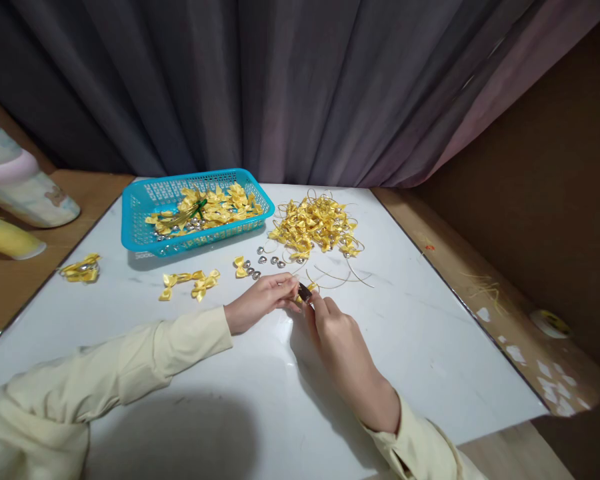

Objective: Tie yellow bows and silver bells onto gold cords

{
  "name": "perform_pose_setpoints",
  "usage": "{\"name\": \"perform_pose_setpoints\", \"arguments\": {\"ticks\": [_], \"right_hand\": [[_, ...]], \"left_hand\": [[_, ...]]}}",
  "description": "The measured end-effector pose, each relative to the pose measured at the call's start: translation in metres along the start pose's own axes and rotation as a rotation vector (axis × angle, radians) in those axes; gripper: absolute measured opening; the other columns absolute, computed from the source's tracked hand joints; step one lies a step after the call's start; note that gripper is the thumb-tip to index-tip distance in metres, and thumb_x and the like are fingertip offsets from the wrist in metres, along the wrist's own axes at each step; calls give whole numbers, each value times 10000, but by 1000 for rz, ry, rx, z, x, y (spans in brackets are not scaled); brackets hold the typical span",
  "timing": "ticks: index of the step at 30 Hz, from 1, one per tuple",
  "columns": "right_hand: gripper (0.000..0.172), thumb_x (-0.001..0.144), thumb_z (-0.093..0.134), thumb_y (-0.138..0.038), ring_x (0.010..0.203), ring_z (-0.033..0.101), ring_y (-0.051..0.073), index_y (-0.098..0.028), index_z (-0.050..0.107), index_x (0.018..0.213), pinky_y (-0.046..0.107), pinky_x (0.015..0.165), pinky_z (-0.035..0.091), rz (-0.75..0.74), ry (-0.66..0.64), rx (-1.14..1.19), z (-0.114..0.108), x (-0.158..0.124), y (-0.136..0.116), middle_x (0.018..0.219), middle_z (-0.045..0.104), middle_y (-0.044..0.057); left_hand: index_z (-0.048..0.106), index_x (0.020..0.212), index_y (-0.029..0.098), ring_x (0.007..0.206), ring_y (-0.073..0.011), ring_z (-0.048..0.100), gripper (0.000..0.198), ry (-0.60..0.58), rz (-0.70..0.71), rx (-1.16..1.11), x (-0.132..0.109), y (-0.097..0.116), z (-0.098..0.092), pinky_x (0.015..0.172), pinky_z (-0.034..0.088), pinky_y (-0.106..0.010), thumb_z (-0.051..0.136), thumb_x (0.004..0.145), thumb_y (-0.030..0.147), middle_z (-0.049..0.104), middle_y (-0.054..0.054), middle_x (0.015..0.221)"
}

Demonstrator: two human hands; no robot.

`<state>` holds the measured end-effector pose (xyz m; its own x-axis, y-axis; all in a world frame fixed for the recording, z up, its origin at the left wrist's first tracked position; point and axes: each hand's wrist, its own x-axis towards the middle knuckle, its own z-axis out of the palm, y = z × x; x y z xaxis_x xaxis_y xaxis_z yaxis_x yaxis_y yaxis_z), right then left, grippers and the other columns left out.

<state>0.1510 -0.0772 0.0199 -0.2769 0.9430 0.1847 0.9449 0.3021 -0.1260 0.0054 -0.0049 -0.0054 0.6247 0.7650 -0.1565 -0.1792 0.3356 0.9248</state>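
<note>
My left hand (261, 301) is closed in a pinch, with a bit of yellow ribbon bow (300, 299) showing by its fingertips. My right hand (344, 343) is wrapped round a small dark metal tool (305, 292), whose end meets the left fingers. Its handles are hidden in the palm, so its exact kind is unclear. Just beyond the hands lie thin gold cords (347, 275) and loose silver heart-shaped beads (263, 259). A single yellow bow (240, 267) rests near the left wrist, with several more bows (200, 285) farther left.
A blue plastic basket (130, 223) holds yellow bows, silver beads and a green-tied cord bundle. Right of it sits a heap of corded yellow bows (315, 227). Bottles (35, 183) stand at far left. A tape roll (551, 324) and paper scraps (555, 387) lie right, before a grey curtain (280, 87).
</note>
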Motion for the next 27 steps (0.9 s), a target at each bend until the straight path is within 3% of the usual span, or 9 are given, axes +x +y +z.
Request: {"name": "perform_pose_setpoints", "arguments": {"ticks": [6, 10, 13, 16, 19, 22, 24, 27], "right_hand": [[199, 887, 356, -141, 483, 514, 142, -101, 542, 943, 247, 452, 301, 27, 56, 126, -1, -2, 4, 695, 576, 60], [262, 892, 393, -265, 442, 467, 121, -103, 598, 906, 229, 450, 315, 88, 93, 248, -10, -7, 18, 598, 563, 38], [280, 878, 421, -300, 439, 448, 113, -121, 628, 818, 222, 453, 324, 163, -9, 272, -19, -15, 39, 541, 550, 24], [260, 876, 427, -303, 486, 472, 124, -158, 619, 777, 230, 473, 332, 241, -179, 232, -27, -22, 60, 589, 569, 23], [207, 868, 431, -262, 556, 518, 136, -173, 604, 797, 245, 525, 369, 234, -305, 207, -29, -27, 75, 703, 591, 32], [175, 858, 444, -235, 614, 547, 142, -181, 603, 809, 258, 581, 407, 191, -355, 180, -31, -25, 83, 798, 590, 49], [155, 850, 466, -240, 651, 565, 152, -187, 606, 811, 263, 606, 425, 164, -357, 148, -33, -18, 84, 826, 591, 58], [170, 852, 475, -235, 770, 595, 178, -194, 601, 958, 265, 649, 447, 61, -297, 182, -35, 1, 81, 941, 603, 81]], "left_hand": [[518, 680, 141, 706, -118, 571, 305, 30, 2, -38, 0, 3, 2, 745, 477, -278, 569, 810, 412, 531, -1, 722], [516, 667, 146, 964, -203, 574, 298, 83, 19, -30, 0, 2, 3, 770, 482, -299, 558, 812, 403, 617, -77, 861], [540, 652, 143, 1080, -246, 534, 290, 116, 30, 104, 0, 1, 3, 724, 479, -285, 534, 813, 384, 646, -130, 979], [547, 616, 157, 1056, -247, 559, 296, 167, 67, 335, -2, 5, -1, 686, 467, -281, 468, 834, 340, 675, -120, 946], [589, 647, 162, 908, -229, 615, 299, 206, 246, 845, -3, 16, -11, 775, 444, -337, 412, 857, 279, 693, -106, 868], [630, 703, 150, 886, -265, 607, 256, 100, 541, 1447, -3, 26, -24, 759, 436, -381, 446, 840, 264, 694, -134, 819], [632, 715, 143, 949, -291, 593, 215, 67, 738, 1656, -4, 30, -31, 746, 446, -396, 475, 817, 247, 696, -146, 914], [635, 796, 140, 1145, -317, 496, 165, 81, 1036, 1770, -4, 31, -39, 905, 390, -478, 527, 772, 264, 589, -146, 1207]]}}
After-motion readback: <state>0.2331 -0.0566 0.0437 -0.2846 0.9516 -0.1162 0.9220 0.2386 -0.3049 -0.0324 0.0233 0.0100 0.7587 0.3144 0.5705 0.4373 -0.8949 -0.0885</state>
